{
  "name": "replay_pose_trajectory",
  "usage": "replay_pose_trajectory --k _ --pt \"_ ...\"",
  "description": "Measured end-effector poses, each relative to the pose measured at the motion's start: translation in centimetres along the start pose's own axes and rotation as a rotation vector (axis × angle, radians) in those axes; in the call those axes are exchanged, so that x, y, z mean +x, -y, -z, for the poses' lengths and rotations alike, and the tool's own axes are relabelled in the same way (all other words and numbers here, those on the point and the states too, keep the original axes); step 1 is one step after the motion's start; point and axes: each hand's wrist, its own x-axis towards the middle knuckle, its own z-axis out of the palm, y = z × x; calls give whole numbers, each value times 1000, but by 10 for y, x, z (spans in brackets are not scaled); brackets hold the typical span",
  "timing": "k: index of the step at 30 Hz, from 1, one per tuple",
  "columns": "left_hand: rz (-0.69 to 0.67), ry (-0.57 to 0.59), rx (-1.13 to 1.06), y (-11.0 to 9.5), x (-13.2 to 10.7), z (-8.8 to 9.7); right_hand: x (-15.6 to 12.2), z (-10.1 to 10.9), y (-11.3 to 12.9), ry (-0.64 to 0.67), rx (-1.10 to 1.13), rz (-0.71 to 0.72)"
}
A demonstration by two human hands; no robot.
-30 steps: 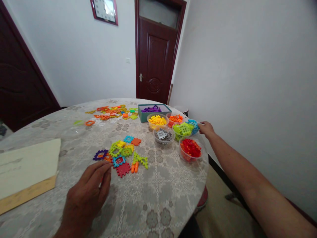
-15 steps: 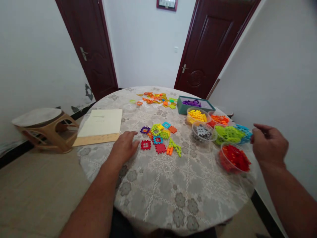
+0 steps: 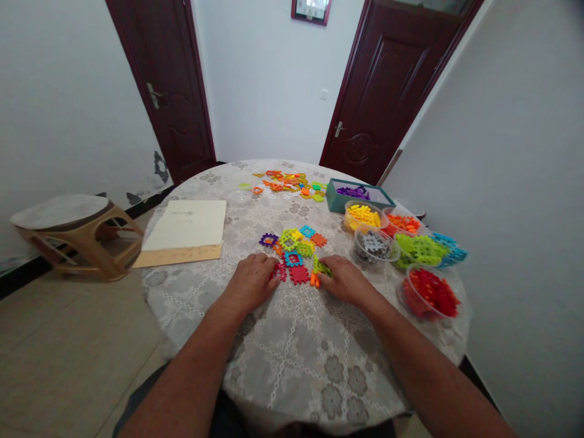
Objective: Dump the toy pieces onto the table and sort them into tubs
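Note:
A cluster of flat plastic building tiles in purple, green, blue, orange and red lies on the round table. My left hand rests palm down at the cluster's near left edge, fingers over a red tile. My right hand lies at the near right edge, its fingertips on a green and orange piece. The fingers of both hands are curled down onto the pieces; whether they grip them is hidden.
Clear bowls of sorted tiles stand on the right: red, green, blue, grey, yellow, orange. A teal box, a loose pile, a paper sheet and a stool.
My right hand came in from beside the blue bowl to the tile cluster. My left hand slid right onto the red tile. The view earlier swung from the right side to the whole table.

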Motion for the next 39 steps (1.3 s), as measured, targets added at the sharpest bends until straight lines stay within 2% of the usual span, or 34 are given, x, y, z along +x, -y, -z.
replay_pose_trajectory --k 4,10,13,16,19,23,28,36,39 --pt "2 -37 -26 -3 -2 3 -3 -6 -15 -27 146 -25" --pt "1 -158 -109 -8 -4 4 -2 -14 -32 -116 484 -207" --pt "-25 -193 -142 -13 -4 1 3 -17 -33 -174 640 -306" --pt "-58 -179 -135 -17 -2 -2 9 -19 -28 -250 714 -315" --pt "-73 -153 -108 -21 -1 -4 16 -20 -22 -200 715 -296" --pt "-84 -148 -107 -23 0 -3 18 -19 -22 -114 510 -201" --pt "-82 -133 -107 -27 -3 -2 15 -19 -26 -133 321 -96" --pt "-120 -55 -77 -37 -7 -3 20 -22 -25 -86 365 -132" --pt "-123 -53 -86 -41 -6 -3 18 -22 -24 -103 452 -150"
